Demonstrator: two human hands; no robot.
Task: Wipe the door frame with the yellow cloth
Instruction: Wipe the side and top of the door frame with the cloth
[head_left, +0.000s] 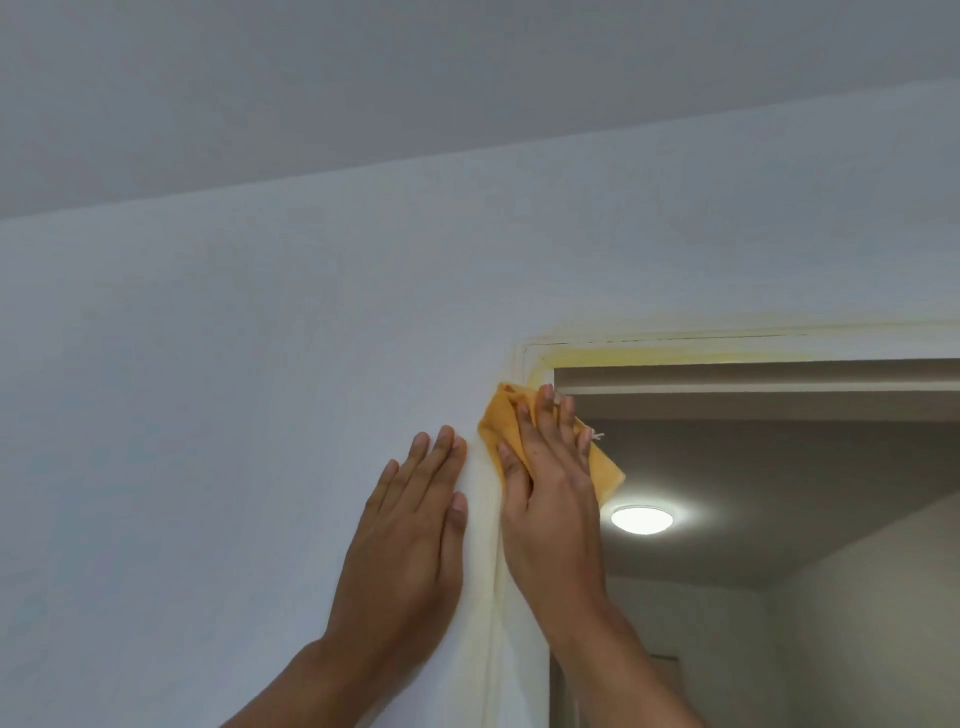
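R hand is pressed flat, fingers stretched out and close together, pinning the yellow cloth against the door frame, just below the frame's top-left corner. Not a fist grip: palm and fingers hold the cloth to the surface. Cloth is bunched under the fingers; one crumpled edge sticks out to the left of the fingertips, another flap hangs past the hand on the right, w/ a small frayed thread at its edge, over the open doorway.

L hand lies open and flat, holding nothing, palm on the wall just beside the frame's vertical strip, thumb along the frame edge. The two hands are near each other, w/ the pale frame strip between them; L sits a bit lower than R. Both forearms come up from the bottom of the view.

Frame is off-white, w/ yellowish tint along the inner edge of the top rail and at the corner. Wall is plain white, meeting the ceiling above. Through the doorway, a round ceiling light is lit in the next room, below and right of the cloth.
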